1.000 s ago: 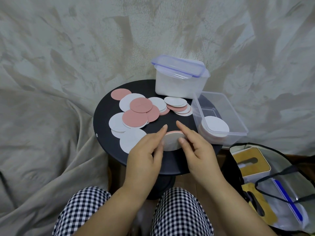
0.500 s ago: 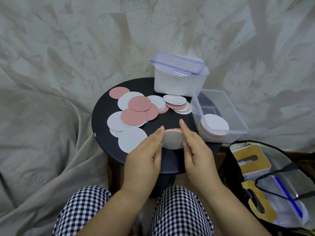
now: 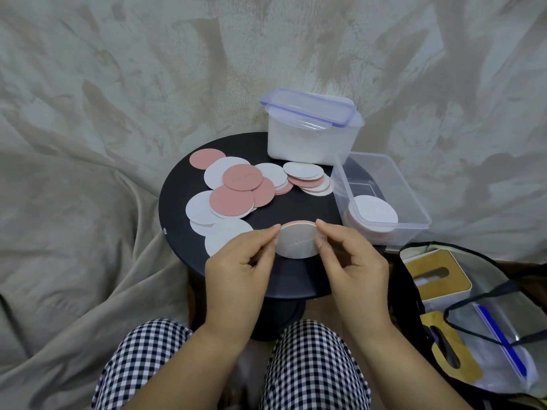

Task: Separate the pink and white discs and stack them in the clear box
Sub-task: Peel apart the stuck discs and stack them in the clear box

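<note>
Here, the left hand [image 3: 236,270] and right hand [image 3: 355,267] held one disc [image 3: 299,242] between them at the centre of the frame, above the near part of the round black worktop [image 3: 296,208]. The left fingers [image 3: 266,235] pinched its left edge and the right fingers [image 3: 328,230] pinched its right edge. Its white face was turned to the camera, and a pink rim showed along its top. The disc stood tilted, nearly upright.

Loose discs [image 3: 233,199], pink and white, lay overlapping on the worktop above and left of the hands. The clear box [image 3: 414,214] sat open at the right edge of the worktop. Inside it was a stack [image 3: 376,214] topped by a white disc, with pink showing beneath. A lidded box [image 3: 310,137] stood at the top of the worktop, just beside the clear box. A bag [image 3: 488,321] lay at lower right.
</note>
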Demonstrator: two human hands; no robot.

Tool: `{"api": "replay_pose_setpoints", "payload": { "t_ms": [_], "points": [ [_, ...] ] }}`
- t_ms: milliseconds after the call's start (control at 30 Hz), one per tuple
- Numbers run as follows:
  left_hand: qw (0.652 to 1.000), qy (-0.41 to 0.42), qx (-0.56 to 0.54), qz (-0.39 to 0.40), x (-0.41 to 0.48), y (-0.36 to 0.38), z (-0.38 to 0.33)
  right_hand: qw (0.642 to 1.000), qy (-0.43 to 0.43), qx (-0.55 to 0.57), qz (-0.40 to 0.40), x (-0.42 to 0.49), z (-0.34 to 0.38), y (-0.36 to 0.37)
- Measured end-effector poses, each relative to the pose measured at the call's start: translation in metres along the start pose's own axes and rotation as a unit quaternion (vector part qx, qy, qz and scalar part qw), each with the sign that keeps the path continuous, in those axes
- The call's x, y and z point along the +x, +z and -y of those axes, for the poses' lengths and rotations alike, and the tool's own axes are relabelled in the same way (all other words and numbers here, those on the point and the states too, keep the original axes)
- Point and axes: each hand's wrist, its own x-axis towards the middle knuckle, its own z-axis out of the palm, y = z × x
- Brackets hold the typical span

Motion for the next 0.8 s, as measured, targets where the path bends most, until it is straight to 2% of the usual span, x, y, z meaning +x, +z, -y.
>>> {"api": "replay_pose_setpoints", "payload": {
  "t_ms": [133,267,500,667,800],
  "points": [
    [1.0,0.006,-0.004,-0.02,-0.003,0.001,0.001,1.0,-0.025,-0.002,0.007,0.0,0.0,-0.001],
    [1.0,-0.01,-0.009,-0.008,-0.006,0.002,0.003,0.999,-0.024,-0.016,0.034,-0.003,-0.003,-0.001],
    [1.0,-0.002,-0.017,-0.018,-0.007,0.002,0.004,0.998,-0.05,-0.018,0.013,-0.002,-0.006,-0.003],
    [1.0,0.001,-0.021,-0.011,-0.004,0.002,-0.001,0.999,-0.031,-0.006,0.03,0.004,-0.004,-0.009],
    [0.999,-0.012,-0.049,0.015,0.009,0.009,-0.019,0.997,0.025,0.024,0.07,0.026,0.013,-0.034]
  ]
}}
